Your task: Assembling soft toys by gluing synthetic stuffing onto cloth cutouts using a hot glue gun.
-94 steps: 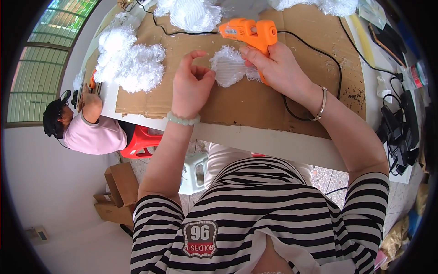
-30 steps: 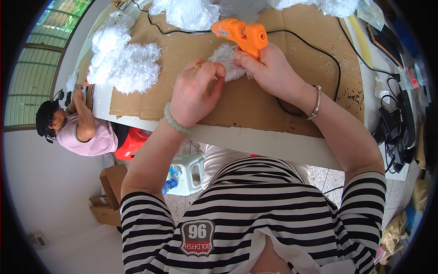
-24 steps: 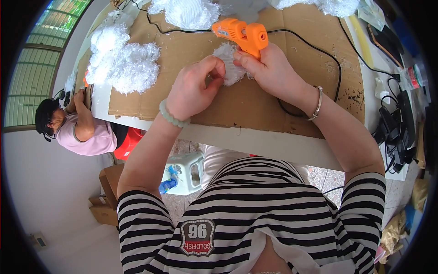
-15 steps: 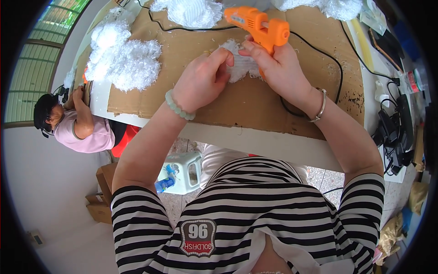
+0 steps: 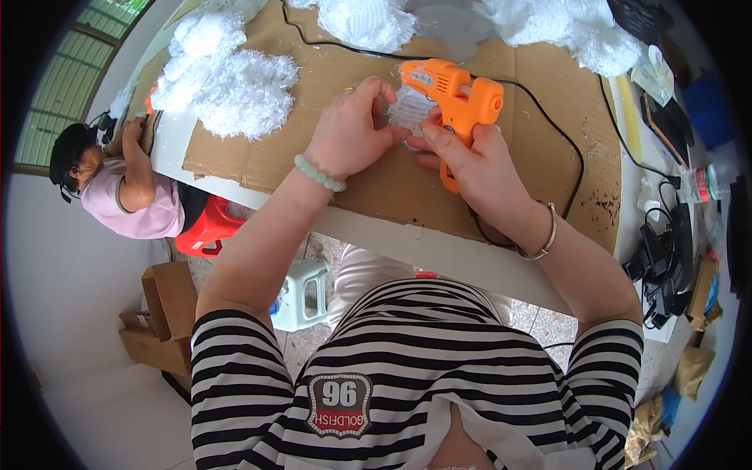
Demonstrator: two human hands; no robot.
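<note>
My right hand (image 5: 478, 160) is wrapped round the handle of an orange glue gun (image 5: 450, 90), whose nozzle points up and to the left. Below the gun, a small white ribbed piece of fabric with a shaggy fringe (image 5: 409, 113) lies over the cardboard. Curled at the left edge of that piece, my left hand (image 5: 356, 129) grips it, though the fingertips are partly hidden. The thumb of the left hand comes close to the fingers of the right.
Brown cardboard (image 5: 345, 188) covers the white table. White shaggy bundles (image 5: 243, 86) lie at the left and along the far side. A black cord (image 5: 576, 145) curves round the right. Another person (image 5: 133, 188) sits at the left; a pale stool (image 5: 304, 294) stands below.
The glue gun has shifted down and slightly right in the picture with my right hand, and more of its handle shows. The whole view has moved a little.
</note>
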